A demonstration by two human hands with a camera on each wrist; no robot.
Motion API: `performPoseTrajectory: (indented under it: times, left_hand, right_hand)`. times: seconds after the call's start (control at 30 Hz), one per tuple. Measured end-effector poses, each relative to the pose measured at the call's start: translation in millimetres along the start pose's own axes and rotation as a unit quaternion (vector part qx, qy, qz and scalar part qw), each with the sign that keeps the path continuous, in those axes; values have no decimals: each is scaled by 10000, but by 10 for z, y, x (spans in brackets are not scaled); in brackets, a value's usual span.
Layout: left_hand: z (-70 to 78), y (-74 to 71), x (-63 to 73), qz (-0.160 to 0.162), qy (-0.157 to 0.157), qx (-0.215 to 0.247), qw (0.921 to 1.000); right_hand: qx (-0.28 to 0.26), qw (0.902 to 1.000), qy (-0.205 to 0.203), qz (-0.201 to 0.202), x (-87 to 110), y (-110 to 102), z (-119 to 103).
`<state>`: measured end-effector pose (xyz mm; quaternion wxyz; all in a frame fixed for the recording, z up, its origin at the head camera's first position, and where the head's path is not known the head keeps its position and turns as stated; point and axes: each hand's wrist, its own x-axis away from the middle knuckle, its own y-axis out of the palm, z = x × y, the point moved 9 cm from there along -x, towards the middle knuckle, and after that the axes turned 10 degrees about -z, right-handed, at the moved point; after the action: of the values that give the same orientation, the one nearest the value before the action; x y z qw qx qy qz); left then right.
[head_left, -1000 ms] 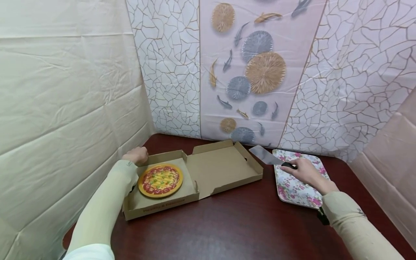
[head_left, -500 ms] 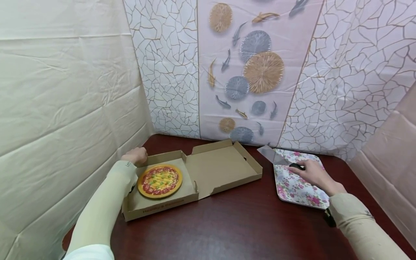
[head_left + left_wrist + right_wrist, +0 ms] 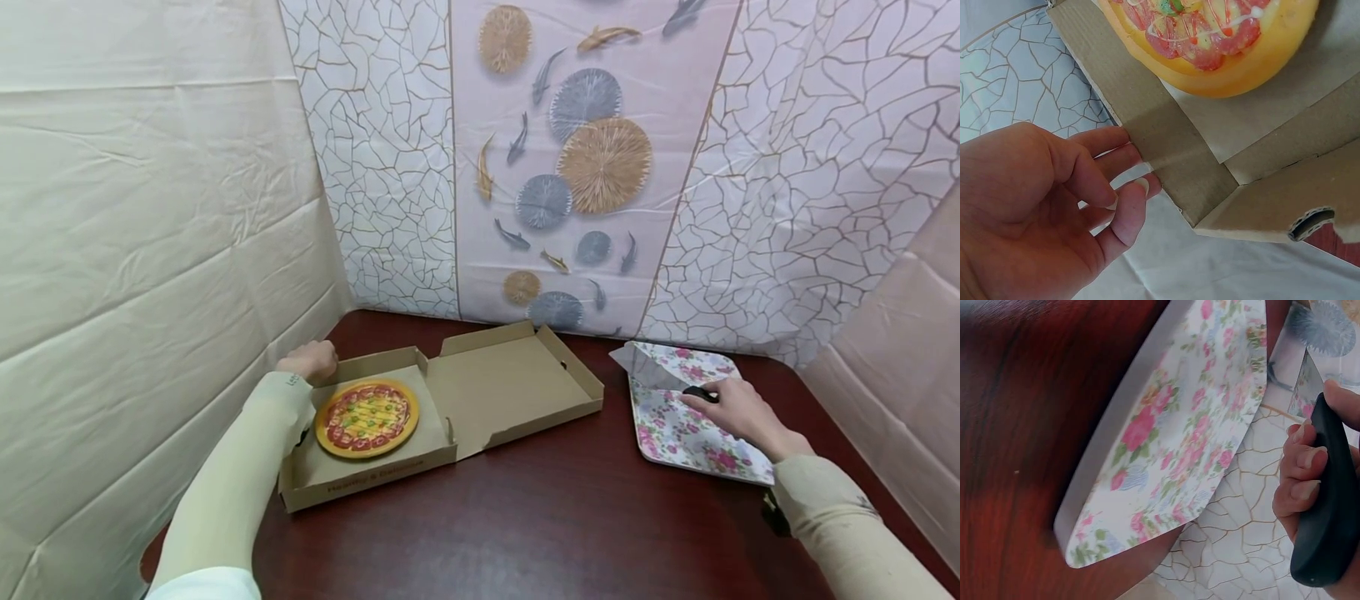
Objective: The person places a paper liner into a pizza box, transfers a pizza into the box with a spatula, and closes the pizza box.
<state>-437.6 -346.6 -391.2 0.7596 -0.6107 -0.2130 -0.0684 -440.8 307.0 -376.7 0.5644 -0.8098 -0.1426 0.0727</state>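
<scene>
My right hand grips the black handle of a metal spatula with a wide, thin blade. The blade slants over the far left part of a white board printed with pink flowers; contact between them cannot be told. In the right wrist view, fingers curl round the spatula handle. My left hand is at the left wall of an open cardboard pizza box. In the left wrist view, its loosely bent fingers touch the box edge. A round pizza with a yellow rim lies inside.
The box's lid lies folded back to the right on the dark red table. A patterned cloth wall stands close behind the table, and a pale cloth wall along its left side.
My right hand has moved right and slightly nearer with the spatula, so its blade has come over the flowered board. My left hand, the box and the pizza have stayed put.
</scene>
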Motion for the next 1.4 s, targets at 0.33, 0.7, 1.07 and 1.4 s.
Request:
performPoseTrajectory:
  times: [0.33,0.7,1.07,1.4]
  left_hand:
    - [14,-16,-18,16,183,-148,9997]
    - [26,-44,8,24,222,-176,9996]
    - [23,-30,12,12,247,-160,9996]
    - [28,-27,17,-2,212,-184,9996]
  right_hand:
    - [30,9998,158,-95,61,61,137]
    - [62,9983,542,-209,136,118,298]
    - [298,9978,582,-65,181,194,435]
    - [251,9980,581,-69,228,244,485]
